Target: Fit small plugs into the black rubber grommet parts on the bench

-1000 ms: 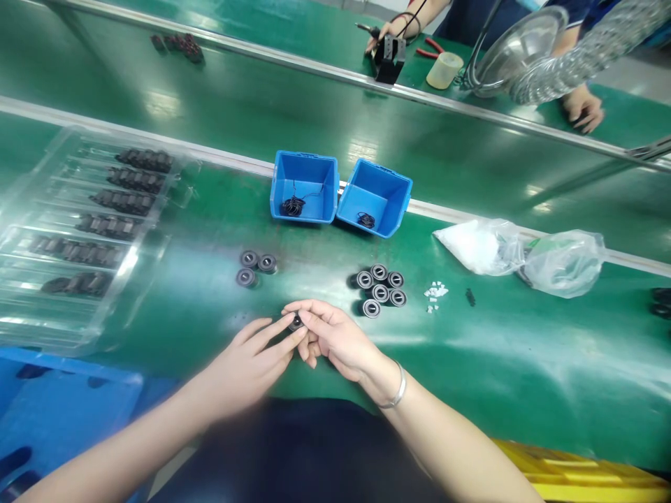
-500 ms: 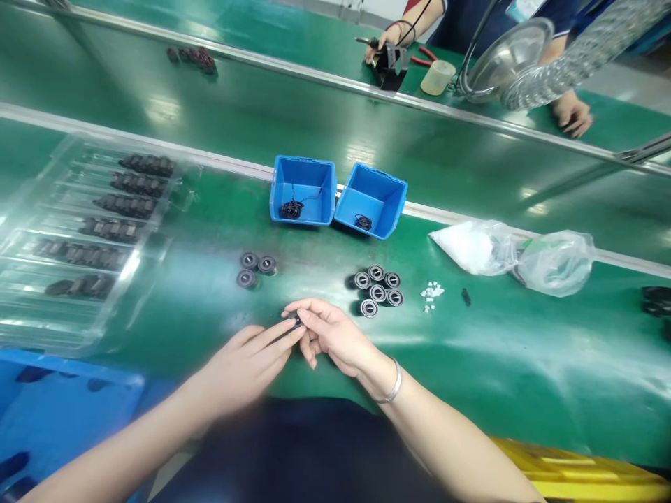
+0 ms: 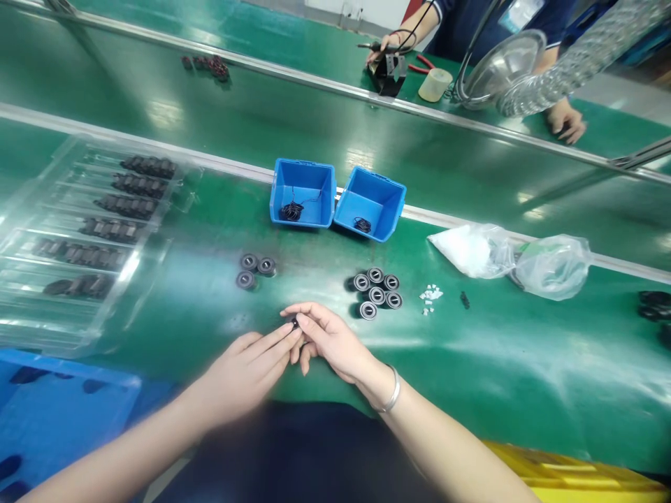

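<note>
Close to the front of the green bench, my left hand point(image 3: 256, 362) and my right hand point(image 3: 328, 337) meet over a small black part point(image 3: 294, 323). Fingers of both hands close round it and hide most of it, so its kind cannot be made out. Beyond my hands at the left stand three round black parts point(image 3: 256, 265). A larger group of similar black parts point(image 3: 376, 295), each with a light slot-like mark on top, stands beyond my right hand. Small white pieces point(image 3: 430, 297) lie scattered right of that group, beside a small dark piece point(image 3: 465, 300).
Two blue bins point(image 3: 302, 164) point(image 3: 371, 178) hold black cable coils. A clear tray point(image 3: 112, 307) with rows of black parts is at left, above a blue crate point(image 3: 68, 419). Plastic bags point(image 3: 472, 251) lie right; a yellow crate point(image 3: 566, 471) sits below. Opposite, a co-worker's hand point(image 3: 385, 47) holds a tool.
My hands still hold the small black part together; the fingers of my right hand have curled in slightly beneath it. The camera view has shifted a little.
</note>
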`<action>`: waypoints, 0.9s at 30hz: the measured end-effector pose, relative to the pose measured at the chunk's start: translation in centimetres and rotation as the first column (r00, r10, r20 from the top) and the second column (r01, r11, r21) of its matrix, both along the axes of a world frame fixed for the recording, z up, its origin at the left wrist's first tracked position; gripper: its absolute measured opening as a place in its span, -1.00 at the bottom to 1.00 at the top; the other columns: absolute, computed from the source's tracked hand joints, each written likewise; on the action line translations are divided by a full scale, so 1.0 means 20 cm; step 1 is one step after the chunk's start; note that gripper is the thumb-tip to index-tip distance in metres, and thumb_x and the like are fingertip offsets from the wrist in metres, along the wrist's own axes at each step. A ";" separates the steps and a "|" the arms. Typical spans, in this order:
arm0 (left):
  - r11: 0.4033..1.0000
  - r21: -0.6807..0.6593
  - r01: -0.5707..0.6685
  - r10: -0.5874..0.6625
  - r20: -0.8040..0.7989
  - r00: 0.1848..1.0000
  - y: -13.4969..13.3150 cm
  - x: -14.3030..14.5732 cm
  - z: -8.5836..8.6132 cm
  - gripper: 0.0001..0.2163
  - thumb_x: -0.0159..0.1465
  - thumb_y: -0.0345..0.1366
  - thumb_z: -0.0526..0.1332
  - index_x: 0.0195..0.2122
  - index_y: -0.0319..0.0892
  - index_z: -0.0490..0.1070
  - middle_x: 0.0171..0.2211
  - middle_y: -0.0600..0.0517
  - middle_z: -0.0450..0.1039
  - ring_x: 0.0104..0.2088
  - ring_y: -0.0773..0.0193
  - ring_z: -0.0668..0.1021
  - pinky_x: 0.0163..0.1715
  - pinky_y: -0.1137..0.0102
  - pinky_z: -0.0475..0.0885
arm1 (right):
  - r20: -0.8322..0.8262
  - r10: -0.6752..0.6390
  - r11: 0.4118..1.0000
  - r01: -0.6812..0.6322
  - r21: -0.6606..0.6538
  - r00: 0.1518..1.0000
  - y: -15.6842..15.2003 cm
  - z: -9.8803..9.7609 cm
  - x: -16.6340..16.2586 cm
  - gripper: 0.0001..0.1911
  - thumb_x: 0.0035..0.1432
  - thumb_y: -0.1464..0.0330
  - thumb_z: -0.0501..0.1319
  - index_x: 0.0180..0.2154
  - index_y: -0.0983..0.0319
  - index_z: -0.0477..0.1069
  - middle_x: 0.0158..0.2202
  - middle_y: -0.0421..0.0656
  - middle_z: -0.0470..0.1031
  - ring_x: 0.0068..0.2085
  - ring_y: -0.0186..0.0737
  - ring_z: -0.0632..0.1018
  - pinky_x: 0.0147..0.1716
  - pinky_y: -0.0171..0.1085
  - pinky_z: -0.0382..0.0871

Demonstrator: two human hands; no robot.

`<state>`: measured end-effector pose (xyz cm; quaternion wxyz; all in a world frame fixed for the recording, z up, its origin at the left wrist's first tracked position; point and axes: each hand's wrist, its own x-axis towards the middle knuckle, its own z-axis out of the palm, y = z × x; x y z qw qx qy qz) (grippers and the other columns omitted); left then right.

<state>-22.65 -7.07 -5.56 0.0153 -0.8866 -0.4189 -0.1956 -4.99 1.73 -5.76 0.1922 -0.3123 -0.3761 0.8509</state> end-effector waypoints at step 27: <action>0.957 0.017 -0.290 0.291 -0.014 0.957 0.21 -0.23 0.09 -0.70 0.21 -0.64 -0.06 -0.20 -0.31 0.40 0.11 -0.28 0.38 0.22 -0.01 0.32 0.14 -0.05 0.24 | 0.312 -0.280 0.743 -0.001 0.669 0.908 0.22 0.07 -0.20 -0.63 0.21 0.30 0.12 0.06 0.14 0.24 -0.07 -0.07 0.38 -0.52 -0.45 0.45 -0.58 -0.37 0.35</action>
